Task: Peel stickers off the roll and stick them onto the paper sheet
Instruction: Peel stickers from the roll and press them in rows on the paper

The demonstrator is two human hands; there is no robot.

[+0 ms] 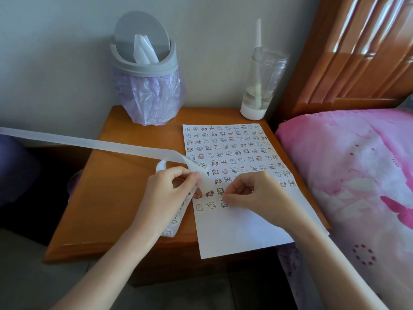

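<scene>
Sticker point(224, 202) lies third in the lowest, part-filled row of the paper sheet point(241, 231), pinched under the right hand point(252, 193). Bare paper lies to its right. The left hand point(172, 189), close beside, grips the sticker strip point(100, 145), which trails left across the tabletop point(116, 198).

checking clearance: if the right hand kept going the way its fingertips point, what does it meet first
The right hand, which seems to pinch a small sticker, points down-left; it would first meet the paper sheet right beneath, perhaps touching already.
</scene>
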